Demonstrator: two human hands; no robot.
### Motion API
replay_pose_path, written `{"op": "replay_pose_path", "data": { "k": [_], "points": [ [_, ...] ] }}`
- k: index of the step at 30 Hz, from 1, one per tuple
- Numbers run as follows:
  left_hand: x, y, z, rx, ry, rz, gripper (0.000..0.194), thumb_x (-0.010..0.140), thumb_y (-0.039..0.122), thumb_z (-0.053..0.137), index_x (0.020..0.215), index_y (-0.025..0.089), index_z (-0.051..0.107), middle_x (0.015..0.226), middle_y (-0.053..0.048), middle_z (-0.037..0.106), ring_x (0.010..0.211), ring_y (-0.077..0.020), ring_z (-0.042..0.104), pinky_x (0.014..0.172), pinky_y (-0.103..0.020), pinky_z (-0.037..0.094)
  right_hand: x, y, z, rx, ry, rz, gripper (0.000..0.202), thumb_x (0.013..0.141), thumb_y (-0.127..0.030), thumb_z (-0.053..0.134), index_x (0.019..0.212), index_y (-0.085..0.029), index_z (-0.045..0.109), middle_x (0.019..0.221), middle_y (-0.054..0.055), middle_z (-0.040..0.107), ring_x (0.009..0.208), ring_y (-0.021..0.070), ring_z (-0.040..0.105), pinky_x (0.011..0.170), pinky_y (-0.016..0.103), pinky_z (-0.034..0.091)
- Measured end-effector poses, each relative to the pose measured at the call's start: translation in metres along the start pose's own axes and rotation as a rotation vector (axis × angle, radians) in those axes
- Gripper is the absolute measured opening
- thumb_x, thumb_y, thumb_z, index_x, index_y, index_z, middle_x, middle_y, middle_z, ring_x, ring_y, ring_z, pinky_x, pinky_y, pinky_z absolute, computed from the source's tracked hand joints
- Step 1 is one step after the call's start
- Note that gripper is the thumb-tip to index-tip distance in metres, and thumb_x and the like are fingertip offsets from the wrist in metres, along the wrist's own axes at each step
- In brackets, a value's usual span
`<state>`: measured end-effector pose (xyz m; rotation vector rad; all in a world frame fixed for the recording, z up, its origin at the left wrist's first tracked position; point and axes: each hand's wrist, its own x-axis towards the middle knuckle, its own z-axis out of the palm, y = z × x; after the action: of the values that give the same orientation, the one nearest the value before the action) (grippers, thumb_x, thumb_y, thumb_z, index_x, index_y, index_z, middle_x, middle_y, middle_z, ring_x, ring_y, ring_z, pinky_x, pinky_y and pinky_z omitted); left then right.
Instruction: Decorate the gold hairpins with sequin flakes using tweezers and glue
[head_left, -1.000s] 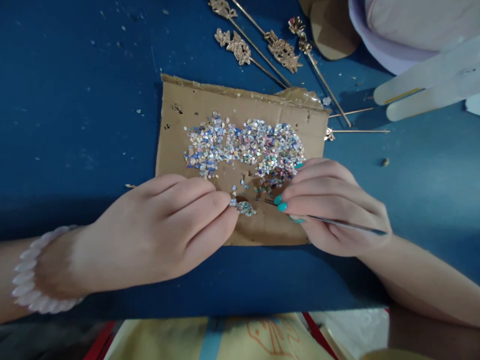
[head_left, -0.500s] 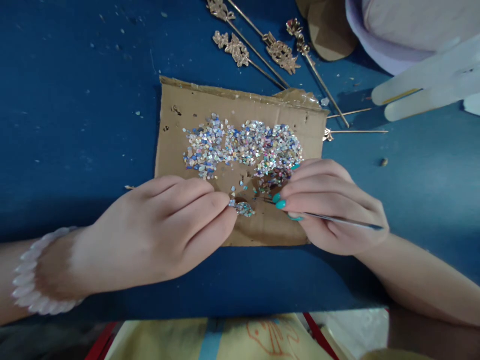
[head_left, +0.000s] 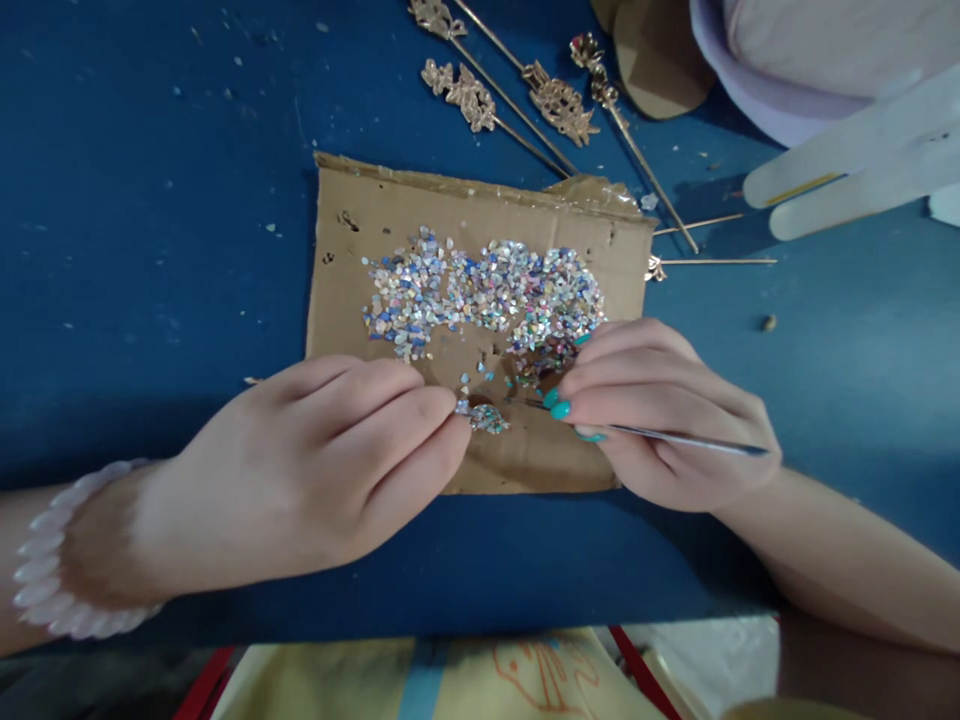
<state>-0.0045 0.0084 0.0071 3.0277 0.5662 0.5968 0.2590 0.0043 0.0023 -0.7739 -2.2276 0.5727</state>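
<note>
My left hand is closed, its thumb and forefinger pinching the end of a small ornament covered with shiny chips. The ornament is over the lower part of a cardboard sheet. In my right hand is a thin metal tool, held like a pen, with its tip just right of the ornament and apart from it. Blue, white and pink chips lie spread across the cardboard above my hands. A few loose ones sit near the ornament.
Several metal hairpins with flower-like heads lie behind the cardboard. At the back right are a lilac container and two whitish translucent tubes. The blue table ends at a front edge, with yellow cloth below.
The view has shifted very slightly. My left hand and the ornament sit a touch further left and lower in view. The tool's tip is a little further right of the ornament.
</note>
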Motion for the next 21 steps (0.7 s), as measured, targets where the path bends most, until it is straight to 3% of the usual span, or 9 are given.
{"op": "replay_pose_path", "data": {
  "k": [8, 21],
  "points": [
    [-0.0008, 0.0015, -0.0025, 0.026, 0.011, -0.013, 0.020, 0.091, 0.007, 0.048, 0.105, 0.012, 0.062, 0.096, -0.004, 0.070, 0.087, -0.0206, 0.067, 0.070, -0.035, 0.057, 0.0010, 0.0003, 0.0014, 0.052, 0.043, -0.001, 0.007, 0.085, -0.008, 0.056, 0.088, -0.012, 0.062, 0.082, 0.008, 0.068, 0.081, 0.0165, 0.063, 0.076, 0.036, 0.055],
    [-0.0014, 0.0041, -0.0049, 0.008, 0.001, -0.010, 0.019, 0.091, 0.006, 0.050, 0.105, 0.008, 0.062, 0.095, -0.006, 0.072, 0.084, -0.0228, 0.069, 0.063, -0.037, 0.057, 0.0029, -0.0007, 0.0005, -0.006, 0.005, -0.017, 0.010, 0.085, -0.009, 0.059, 0.090, -0.018, 0.062, 0.082, 0.005, 0.069, 0.079, 0.0161, 0.065, 0.073, 0.035, 0.057]
  ]
}}
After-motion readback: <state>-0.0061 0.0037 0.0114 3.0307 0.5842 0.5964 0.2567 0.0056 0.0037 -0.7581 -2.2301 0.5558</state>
